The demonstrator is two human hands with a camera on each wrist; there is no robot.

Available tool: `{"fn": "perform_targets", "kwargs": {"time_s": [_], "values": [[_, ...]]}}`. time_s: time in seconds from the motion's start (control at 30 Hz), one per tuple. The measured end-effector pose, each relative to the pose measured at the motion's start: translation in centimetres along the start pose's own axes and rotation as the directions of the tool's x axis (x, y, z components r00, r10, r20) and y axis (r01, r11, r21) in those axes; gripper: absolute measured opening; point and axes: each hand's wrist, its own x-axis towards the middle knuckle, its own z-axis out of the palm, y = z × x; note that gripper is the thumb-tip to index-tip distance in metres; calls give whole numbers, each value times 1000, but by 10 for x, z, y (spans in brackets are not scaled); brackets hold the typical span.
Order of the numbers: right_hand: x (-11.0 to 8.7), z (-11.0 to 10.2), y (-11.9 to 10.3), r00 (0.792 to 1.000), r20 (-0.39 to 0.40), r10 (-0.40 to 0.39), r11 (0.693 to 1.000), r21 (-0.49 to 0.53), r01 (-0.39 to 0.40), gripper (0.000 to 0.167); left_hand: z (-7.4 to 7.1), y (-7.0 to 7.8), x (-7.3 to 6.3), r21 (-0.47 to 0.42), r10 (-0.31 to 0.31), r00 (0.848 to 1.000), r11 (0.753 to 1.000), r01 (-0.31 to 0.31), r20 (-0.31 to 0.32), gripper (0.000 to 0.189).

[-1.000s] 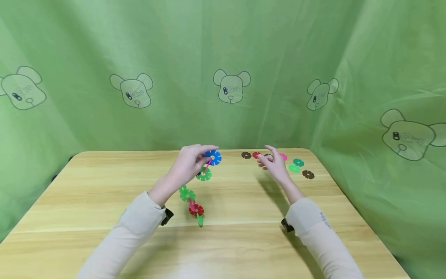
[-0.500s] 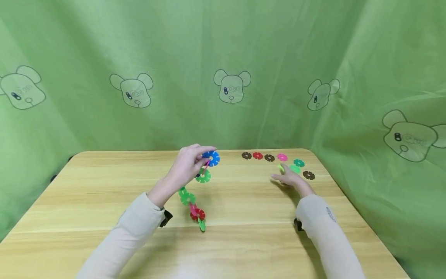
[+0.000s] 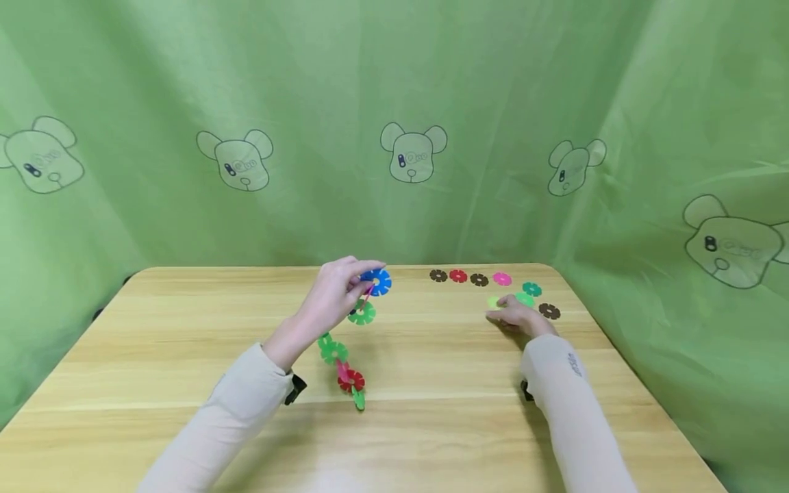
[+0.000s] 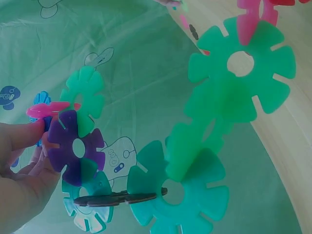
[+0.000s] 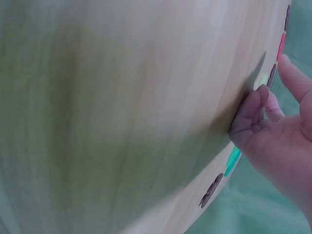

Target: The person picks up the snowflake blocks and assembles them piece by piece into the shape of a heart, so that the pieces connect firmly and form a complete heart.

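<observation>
Left hand [image 3: 329, 293] pinching the top of a disc chain [image 3: 327, 348], thumb and fingers at the blue disc [image 3: 381, 282]. Rest of chain dangles below that grip, red disc [image 3: 353, 381] near the low end; can't tell if it touches the counter [image 3: 431, 438]. Right hand [image 3: 521, 316] down at the counter, yellow disc [image 3: 492, 301] right at its fingertips; can't tell if that grip is pinched or spread. Pale green disc [image 3: 525, 299] just beyond its knuckles, brown disc [image 3: 550, 311] to its right.
</observation>
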Motion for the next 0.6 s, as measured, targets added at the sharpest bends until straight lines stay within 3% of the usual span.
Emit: {"fn": "perform_targets", "kwargs": {"time_s": [0.1, 0.17, 0.23, 0.33, 0.4, 0.53, 0.6], "values": [[10, -3, 7, 1000, -24, -1, 999, 40, 2, 66, 0, 0, 1, 3, -4, 1000, 1000, 4, -2, 33], [25, -5, 19, 1000, -29, -10, 1000, -26, 9, 73, 1, 0, 0, -5, -3, 1000, 1000, 3, -2, 33], [52, -11, 43, 997, -32, -70, 994, -88, 67, 75, 1, 0, 0, -4, 5, 1000, 1000, -5, -6, 33], [77, -15, 64, 991, -33, -127, 972, -203, 117, 69, 2, 1, 0, -4, 10, 1000, 1000, -10, -12, 32], [72, -15, 59, 992, -35, -118, 964, -245, 106, 64, 2, 1, 0, -3, 10, 1000, 1000, -10, -13, 32], [23, -7, 16, 999, -54, 7, 957, -289, -22, 55, 1, 2, 0, -4, 4, 1000, 1000, -4, -6, 32], [6, -6, 4, 998, -64, 14, 959, -283, -32, 50, 1, 1, 1, -8, 4, 1000, 1000, -4, -7, 32]]}}
